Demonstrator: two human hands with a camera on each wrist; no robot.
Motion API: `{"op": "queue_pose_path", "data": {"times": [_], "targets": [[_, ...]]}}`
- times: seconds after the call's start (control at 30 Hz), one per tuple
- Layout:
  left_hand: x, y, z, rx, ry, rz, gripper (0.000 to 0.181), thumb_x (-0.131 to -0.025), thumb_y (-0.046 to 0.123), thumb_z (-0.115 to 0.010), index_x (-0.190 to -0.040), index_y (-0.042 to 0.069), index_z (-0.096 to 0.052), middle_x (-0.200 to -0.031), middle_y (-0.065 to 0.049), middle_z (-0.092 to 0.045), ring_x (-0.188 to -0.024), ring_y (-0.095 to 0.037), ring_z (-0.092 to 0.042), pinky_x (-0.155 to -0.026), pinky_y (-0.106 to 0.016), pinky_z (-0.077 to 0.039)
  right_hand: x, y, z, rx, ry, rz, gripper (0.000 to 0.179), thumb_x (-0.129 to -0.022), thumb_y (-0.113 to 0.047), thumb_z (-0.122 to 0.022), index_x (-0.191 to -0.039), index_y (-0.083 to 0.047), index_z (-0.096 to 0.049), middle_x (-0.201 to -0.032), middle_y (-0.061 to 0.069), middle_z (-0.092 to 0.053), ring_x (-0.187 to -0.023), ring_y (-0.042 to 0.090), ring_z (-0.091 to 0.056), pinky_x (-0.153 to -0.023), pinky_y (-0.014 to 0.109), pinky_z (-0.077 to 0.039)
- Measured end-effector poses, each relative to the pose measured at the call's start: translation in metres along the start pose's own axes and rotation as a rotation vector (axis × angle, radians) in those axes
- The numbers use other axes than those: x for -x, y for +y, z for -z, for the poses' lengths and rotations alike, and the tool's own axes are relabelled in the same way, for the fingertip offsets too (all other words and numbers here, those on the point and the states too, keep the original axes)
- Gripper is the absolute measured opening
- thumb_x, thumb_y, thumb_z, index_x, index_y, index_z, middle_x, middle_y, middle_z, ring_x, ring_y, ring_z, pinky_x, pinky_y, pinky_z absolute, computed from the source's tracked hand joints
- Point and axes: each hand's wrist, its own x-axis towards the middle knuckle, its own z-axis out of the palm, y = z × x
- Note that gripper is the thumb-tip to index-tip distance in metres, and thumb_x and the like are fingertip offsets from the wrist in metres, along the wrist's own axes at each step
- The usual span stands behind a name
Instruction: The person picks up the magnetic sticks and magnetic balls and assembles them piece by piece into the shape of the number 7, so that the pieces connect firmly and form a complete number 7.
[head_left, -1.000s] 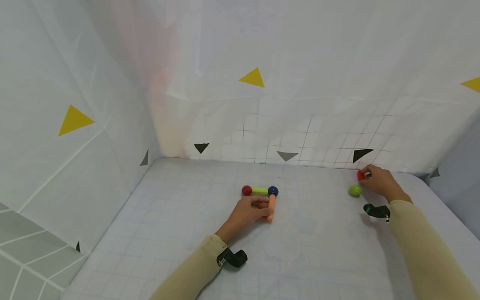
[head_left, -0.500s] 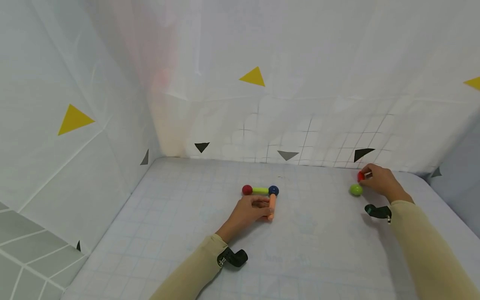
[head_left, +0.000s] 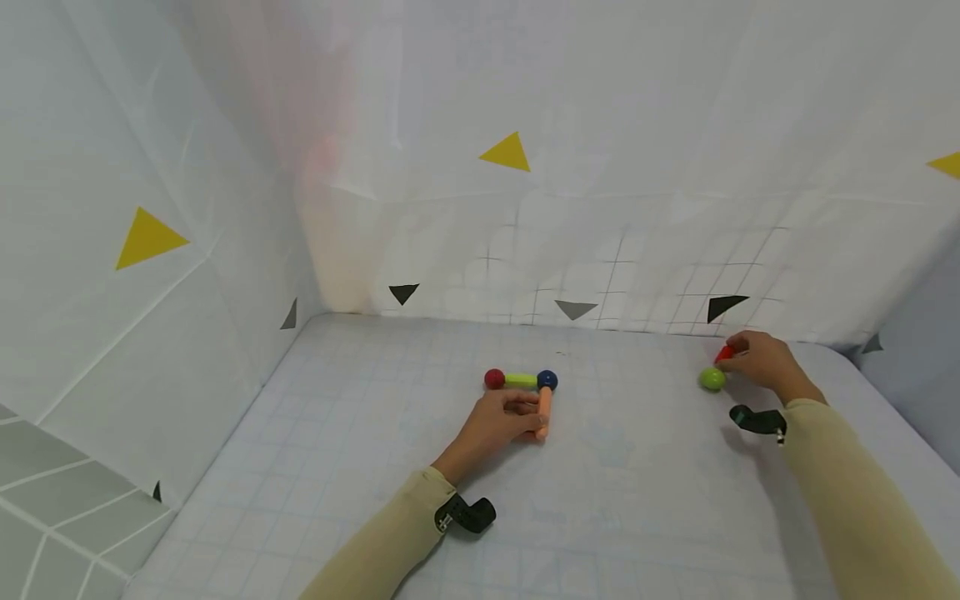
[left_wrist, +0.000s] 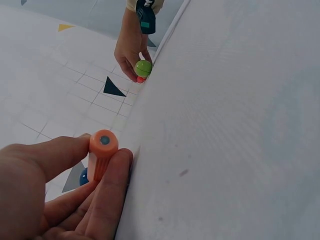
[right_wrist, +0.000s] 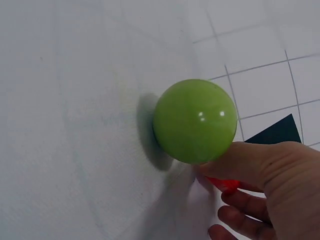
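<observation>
My left hand (head_left: 495, 423) pinches an orange magnetic rod (head_left: 544, 412) between thumb and fingers. A metal disc shows in the rod's near end in the left wrist view. The rod's far end meets a dark blue ball (head_left: 547, 380). From that ball a yellow-green rod (head_left: 521, 381) runs left to a dark red ball (head_left: 494, 379). Over at the right, my right hand (head_left: 768, 362) pinches a short red rod-like piece (head_left: 724, 353), mostly hidden by the thumb in the right wrist view. A glossy green ball (right_wrist: 195, 121) lies right by that thumb.
A white back wall (head_left: 637, 287) with grid lines and dark triangles rises close behind the right hand. The white table top (head_left: 337, 517) stretches in front of both hands. Another wall (head_left: 97, 333) stands along the left edge.
The red piece has tilted in my right hand's fingers and now looks longer and slanted. My left hand and the joined rods and balls have stayed in place.
</observation>
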Motion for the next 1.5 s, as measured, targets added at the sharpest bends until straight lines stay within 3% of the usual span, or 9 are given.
{"op": "queue_pose_path", "data": {"times": [0.27,0.83,1.5], "targets": [[0.000,0.000,0.001,0.010,0.002,-0.031,0.033,-0.091,0.018,-0.083,-0.120,0.005,-0.074,-0.100,0.002,-0.074,-0.095,-0.013,-0.066,-0.080,-0.026,-0.054,0.001,-0.007,-0.001,-0.003,0.069,0.003,0.067,-0.094,-0.023,-0.077,-0.133,0.020,-0.045,-0.124,0.040,-0.050,-0.110,0.056,-0.049,-0.089,0.065,-0.048],[-0.001,-0.002,0.000,0.013,-0.003,-0.027,0.032,-0.091,0.019,-0.083,-0.119,0.006,-0.075,-0.098,0.002,-0.073,-0.093,-0.012,-0.066,-0.081,-0.027,-0.055,0.014,-0.022,0.004,-0.063,0.097,0.036,0.071,-0.096,-0.037,-0.076,-0.139,0.011,-0.048,-0.130,0.037,-0.049,-0.118,0.055,-0.045,-0.092,0.067,-0.048],[0.000,0.000,0.000,0.061,-0.021,-0.011,0.032,-0.091,0.019,-0.083,-0.119,0.006,-0.075,-0.098,0.001,-0.073,-0.091,-0.014,-0.068,-0.080,-0.028,-0.056,0.026,-0.057,-0.011,-0.087,0.237,0.091,0.069,-0.098,-0.040,-0.073,-0.139,0.010,-0.050,-0.130,0.035,-0.053,-0.123,0.053,-0.047,-0.095,0.068,-0.046]]}}
